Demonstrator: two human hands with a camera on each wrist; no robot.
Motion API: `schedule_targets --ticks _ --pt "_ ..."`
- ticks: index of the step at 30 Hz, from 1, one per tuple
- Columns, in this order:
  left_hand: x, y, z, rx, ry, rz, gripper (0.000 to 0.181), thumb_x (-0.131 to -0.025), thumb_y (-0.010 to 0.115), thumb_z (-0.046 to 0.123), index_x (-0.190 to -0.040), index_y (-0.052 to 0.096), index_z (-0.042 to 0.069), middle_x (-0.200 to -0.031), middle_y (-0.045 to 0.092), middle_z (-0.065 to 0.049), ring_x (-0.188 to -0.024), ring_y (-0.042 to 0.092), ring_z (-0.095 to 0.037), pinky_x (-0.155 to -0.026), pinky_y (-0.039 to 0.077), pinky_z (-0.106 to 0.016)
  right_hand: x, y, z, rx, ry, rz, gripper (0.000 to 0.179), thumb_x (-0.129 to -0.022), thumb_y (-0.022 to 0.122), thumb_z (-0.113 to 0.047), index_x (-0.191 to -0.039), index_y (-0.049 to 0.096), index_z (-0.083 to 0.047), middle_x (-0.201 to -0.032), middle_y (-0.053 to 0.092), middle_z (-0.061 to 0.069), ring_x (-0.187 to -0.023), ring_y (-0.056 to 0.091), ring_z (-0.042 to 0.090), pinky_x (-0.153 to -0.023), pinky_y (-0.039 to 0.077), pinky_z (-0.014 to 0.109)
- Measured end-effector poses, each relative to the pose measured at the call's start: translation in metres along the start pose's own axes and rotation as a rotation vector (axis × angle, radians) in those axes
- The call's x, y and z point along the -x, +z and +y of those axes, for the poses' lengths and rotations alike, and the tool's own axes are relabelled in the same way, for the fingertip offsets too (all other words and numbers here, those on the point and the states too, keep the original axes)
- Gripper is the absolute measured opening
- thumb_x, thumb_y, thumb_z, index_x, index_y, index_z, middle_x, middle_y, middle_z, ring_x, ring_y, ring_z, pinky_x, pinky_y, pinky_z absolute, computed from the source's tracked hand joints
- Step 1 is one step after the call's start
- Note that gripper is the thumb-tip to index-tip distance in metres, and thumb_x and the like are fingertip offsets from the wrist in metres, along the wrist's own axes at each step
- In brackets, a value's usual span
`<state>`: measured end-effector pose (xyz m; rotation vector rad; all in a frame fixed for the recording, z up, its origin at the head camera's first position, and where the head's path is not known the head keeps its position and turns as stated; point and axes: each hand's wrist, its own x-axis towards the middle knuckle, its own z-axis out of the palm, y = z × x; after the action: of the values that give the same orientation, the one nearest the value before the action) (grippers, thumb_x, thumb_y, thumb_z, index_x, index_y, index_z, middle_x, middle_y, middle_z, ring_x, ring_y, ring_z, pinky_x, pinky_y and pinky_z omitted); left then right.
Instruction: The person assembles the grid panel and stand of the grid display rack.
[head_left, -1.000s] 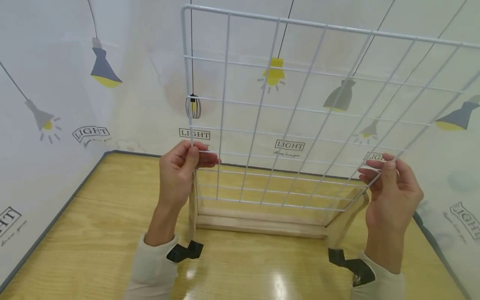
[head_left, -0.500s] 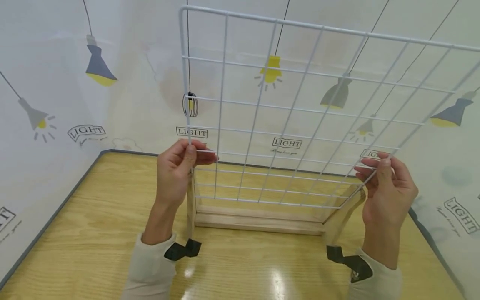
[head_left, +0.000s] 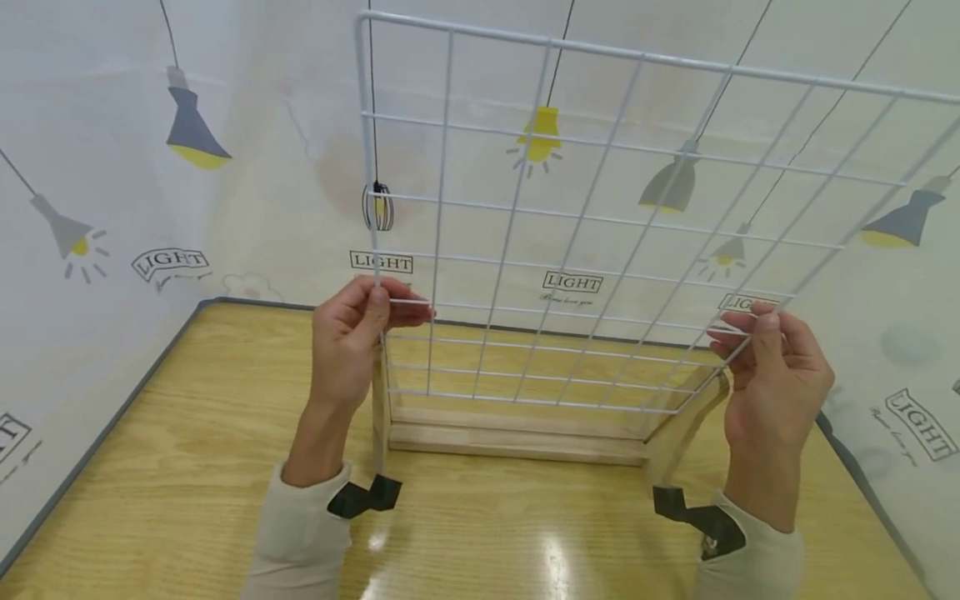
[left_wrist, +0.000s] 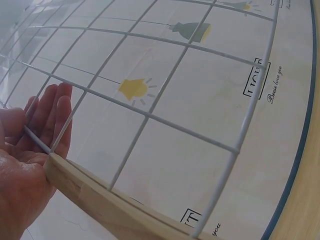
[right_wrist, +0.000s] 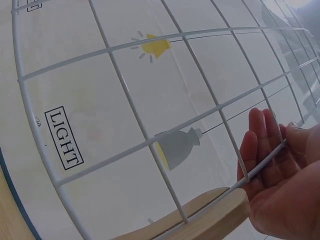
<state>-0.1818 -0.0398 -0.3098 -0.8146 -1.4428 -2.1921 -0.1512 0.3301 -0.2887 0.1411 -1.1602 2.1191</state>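
A white wire grid panel (head_left: 642,57) stands tilted, its top edge high in the head view. My left hand (head_left: 345,346) pinches its left edge wire between thumb and fingers. On the opposite edge, my right hand (head_left: 772,375) pinches the wire the same way. Below is a pale wooden stand (head_left: 517,442) with two side boards and a crossbar. In the right wrist view the grid's edge wire runs along a groove in the wooden side board (right_wrist: 220,215). The left side board (left_wrist: 95,200) also lies against the grid's edge; its groove is partly hidden.
The stand is on a yellow wood-grain table (head_left: 187,467). Behind and at both sides rises a pale wall covering (head_left: 262,192) printed with lamps and the word LIGHT. Black straps (head_left: 367,496) sit at the sleeve cuffs.
Both hands keep their hold on the grid. The whole head view shifts slightly, with grid, hands and stand appearing a little further left and up.
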Motion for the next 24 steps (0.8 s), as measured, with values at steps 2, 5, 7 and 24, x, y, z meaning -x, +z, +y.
schedule_targets --ticks 2,5,7,24 --pt "0.0003 0.0004 -0.0002 -0.001 -0.001 0.004 0.023 -0.096 0.039 0.004 -0.091 0.054 -0.013 -0.082 0.065 -0.017 -0.076 0.066 -0.028 -0.071 0.055 -0.040 -0.0004 -0.0002 0.0002 -0.013 0.007 -0.003 0.039 -0.081 0.064 -0.005 -0.103 0.048 0.022 -0.081 0.063 0.028 -0.062 0.064 0.033 -0.054 0.055 0.036" --pt "0.0006 0.0002 -0.0011 0.004 0.000 0.007 0.024 -0.096 0.039 0.003 -0.091 0.052 -0.017 -0.082 0.065 -0.018 -0.076 0.066 -0.028 -0.071 0.055 -0.040 -0.0011 -0.0004 0.0007 -0.009 0.014 -0.003 0.038 -0.081 0.065 -0.007 -0.101 0.050 0.022 -0.081 0.063 0.027 -0.062 0.064 0.033 -0.055 0.055 0.035" --pt "0.0005 0.0004 -0.0013 -0.001 -0.002 0.003 0.025 -0.096 0.039 0.004 -0.092 0.052 -0.017 -0.083 0.064 -0.018 -0.076 0.066 -0.029 -0.071 0.054 -0.041 -0.0014 -0.0012 0.0006 0.002 0.014 -0.004 0.037 -0.081 0.065 -0.007 -0.101 0.050 0.021 -0.082 0.063 0.027 -0.062 0.064 0.032 -0.056 0.056 0.035" --pt "-0.0007 0.0024 0.0000 -0.001 0.007 -0.001 0.026 -0.095 0.038 0.002 -0.092 0.049 -0.022 -0.084 0.064 -0.016 -0.077 0.066 -0.027 -0.071 0.055 -0.039 -0.0019 -0.0022 -0.0011 0.021 0.038 0.018 0.040 -0.081 0.065 -0.010 -0.101 0.050 0.021 -0.084 0.063 0.027 -0.064 0.065 0.032 -0.053 0.055 0.033"
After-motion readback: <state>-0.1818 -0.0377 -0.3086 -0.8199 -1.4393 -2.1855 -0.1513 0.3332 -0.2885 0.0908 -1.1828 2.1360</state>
